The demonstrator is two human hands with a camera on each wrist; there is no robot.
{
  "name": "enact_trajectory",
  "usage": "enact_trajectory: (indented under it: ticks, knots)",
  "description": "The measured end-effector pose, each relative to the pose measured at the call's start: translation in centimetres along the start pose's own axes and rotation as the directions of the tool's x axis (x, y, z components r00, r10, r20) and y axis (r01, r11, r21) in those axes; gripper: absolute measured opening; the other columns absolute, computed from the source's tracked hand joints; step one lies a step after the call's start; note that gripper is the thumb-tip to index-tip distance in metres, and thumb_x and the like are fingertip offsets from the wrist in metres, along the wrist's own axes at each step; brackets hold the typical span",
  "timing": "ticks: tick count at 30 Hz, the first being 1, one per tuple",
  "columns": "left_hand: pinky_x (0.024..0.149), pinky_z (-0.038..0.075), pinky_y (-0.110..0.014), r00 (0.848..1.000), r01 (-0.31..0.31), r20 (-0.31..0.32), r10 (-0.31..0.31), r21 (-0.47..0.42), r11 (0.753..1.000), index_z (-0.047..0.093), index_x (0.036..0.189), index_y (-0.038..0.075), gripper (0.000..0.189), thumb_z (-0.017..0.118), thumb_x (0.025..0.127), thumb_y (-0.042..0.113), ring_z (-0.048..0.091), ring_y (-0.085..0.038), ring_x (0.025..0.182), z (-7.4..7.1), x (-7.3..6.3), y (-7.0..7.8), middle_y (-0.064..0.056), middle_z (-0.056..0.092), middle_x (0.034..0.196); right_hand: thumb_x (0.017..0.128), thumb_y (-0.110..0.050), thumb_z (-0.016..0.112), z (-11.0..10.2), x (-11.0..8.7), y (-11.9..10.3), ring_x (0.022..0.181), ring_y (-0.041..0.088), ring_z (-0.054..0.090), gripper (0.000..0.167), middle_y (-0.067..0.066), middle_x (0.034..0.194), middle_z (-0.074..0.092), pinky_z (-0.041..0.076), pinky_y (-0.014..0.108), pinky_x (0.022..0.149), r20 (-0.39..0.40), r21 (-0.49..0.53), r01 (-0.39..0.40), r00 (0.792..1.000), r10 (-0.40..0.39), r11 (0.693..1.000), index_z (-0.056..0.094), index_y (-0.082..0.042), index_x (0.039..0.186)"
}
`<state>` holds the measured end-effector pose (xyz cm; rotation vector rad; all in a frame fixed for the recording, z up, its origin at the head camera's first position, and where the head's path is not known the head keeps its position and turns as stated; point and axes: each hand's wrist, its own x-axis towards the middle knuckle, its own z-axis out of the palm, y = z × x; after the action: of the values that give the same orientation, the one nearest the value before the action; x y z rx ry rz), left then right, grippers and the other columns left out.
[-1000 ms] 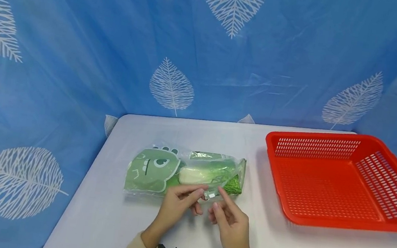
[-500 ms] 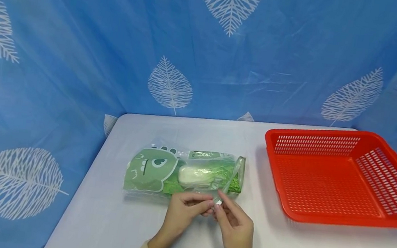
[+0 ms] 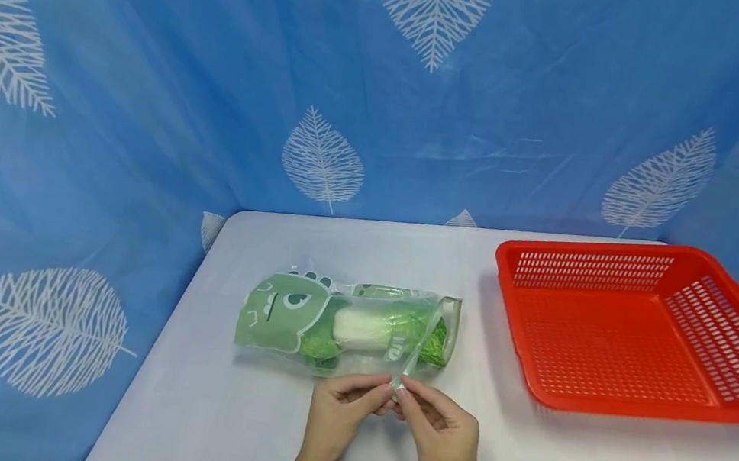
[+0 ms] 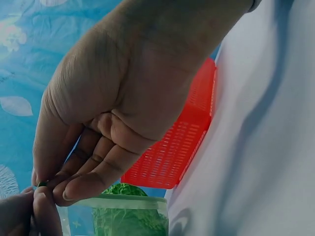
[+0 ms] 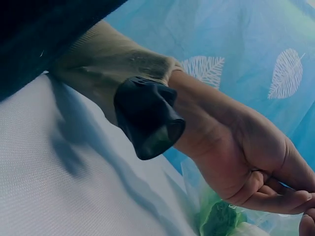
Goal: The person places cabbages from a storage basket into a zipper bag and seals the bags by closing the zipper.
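A clear zip bag [image 3: 272,315] with a green cartoon face printed on it lies on the table, holding a Chinese cabbage [image 3: 360,329] and other green vegetables [image 3: 321,344]. Its pale mouth strip [image 3: 424,337] runs down to the near corner. There my left hand [image 3: 334,415] and right hand [image 3: 448,434] meet, thumb and forefinger of each pinching the strip. In the left wrist view, my right hand [image 4: 113,93] arches beside the bag's strip [image 4: 133,200]. My left hand [image 5: 231,152] fills the right wrist view. What exactly lies between the fingertips is mostly hidden.
A red perforated plastic basket [image 3: 604,405] stands right of the bag on the white-covered table [image 3: 195,409]. Blue curtain [image 3: 529,112] with white leaf prints hangs behind and at the left. A black cuff-like piece [image 5: 147,118] sits on my left wrist.
My hands have come together at the bag's near corner and moved slightly towards me, drawing the strip along. The black wrist piece has left the head view. The basket stays put.
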<state>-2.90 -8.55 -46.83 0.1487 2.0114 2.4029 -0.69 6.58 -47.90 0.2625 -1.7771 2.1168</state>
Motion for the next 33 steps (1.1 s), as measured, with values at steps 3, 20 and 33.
enact_trajectory:
  ticks: [3, 20, 33]
  knots:
    - [0.069, 0.061, -0.033, 1.000, 0.006, -0.003, -0.006, -0.013, 1.000, 0.076, 0.106, -0.010, 0.022, 0.079, 0.088, 0.005, 0.075, -0.017, 0.073, -0.1, -0.4, -0.3, -0.019, 0.076, 0.088, 0.090, 0.015, 0.067, 0.1, -0.1, 0.1, 0.078, 0.018, 0.075, 0.023, 0.022, 0.095, 0.074, 0.060, 0.031, 0.066, 0.016, -0.007, -0.016, 1.000, 0.016, 1.000, 0.072, 0.013, 0.113]
    - [0.070, 0.061, -0.030, 0.996, 0.063, -0.061, -0.065, -0.035, 0.997, 0.076, 0.107, -0.008, 0.024, 0.080, 0.086, 0.004, 0.072, -0.015, 0.073, 0.6, -2.2, 0.0, -0.019, 0.074, 0.095, 0.089, 0.017, 0.069, 0.2, -0.3, 0.6, 0.075, 0.015, 0.074, 0.024, 0.020, 0.095, 0.075, 0.059, 0.027, 0.065, -0.051, -0.115, 0.058, 0.997, -0.064, 0.992, 0.074, 0.010, 0.111]
    - [0.064, 0.061, -0.031, 0.995, 0.014, -0.102, -0.015, -0.008, 1.000, 0.076, 0.102, -0.009, 0.020, 0.080, 0.085, 0.001, 0.069, -0.012, 0.068, 0.4, -4.7, 0.2, -0.015, 0.072, 0.085, 0.091, 0.004, 0.074, -0.3, 0.9, 0.1, 0.067, 0.019, 0.071, 0.017, 0.008, 0.083, 0.075, 0.058, 0.025, 0.061, -0.177, -0.202, -0.095, 0.983, 0.059, 0.975, 0.079, -0.003, 0.105]
